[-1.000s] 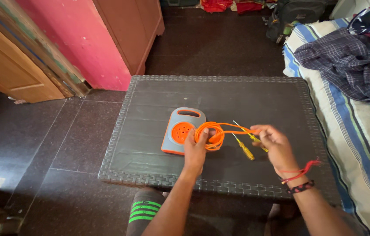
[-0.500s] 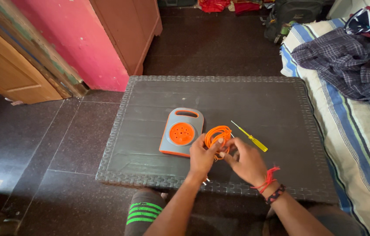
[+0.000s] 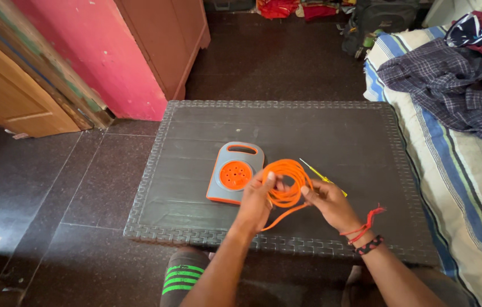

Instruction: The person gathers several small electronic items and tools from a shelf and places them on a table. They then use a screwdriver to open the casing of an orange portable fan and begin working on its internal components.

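Note:
A coil of orange cord [image 3: 287, 181] hangs just above the dark table [image 3: 320, 131]. My left hand [image 3: 259, 199] pinches the coil's left side and my right hand [image 3: 327, 202] grips its right side, with a loose end trailing down between them. Just left of the coil lies a grey and orange cord reel case [image 3: 235, 173] with a handle slot. A thin yellow screwdriver [image 3: 319, 175] rests on the table behind my right hand, partly hidden by it.
A bed with a striped sheet [image 3: 451, 170] and a heap of clothes [image 3: 451, 85] runs along the table's right side. A pink wall [image 3: 99, 57] and wooden doors [image 3: 7, 96] stand at the left. My knee with a green-striped sock [image 3: 184, 276] is below the table's front edge.
The orange cord, earlier stretched out toward the screwdriver, is now gathered into a round coil. My right hand has come in from the right and both hands hold the coil near the reel case.

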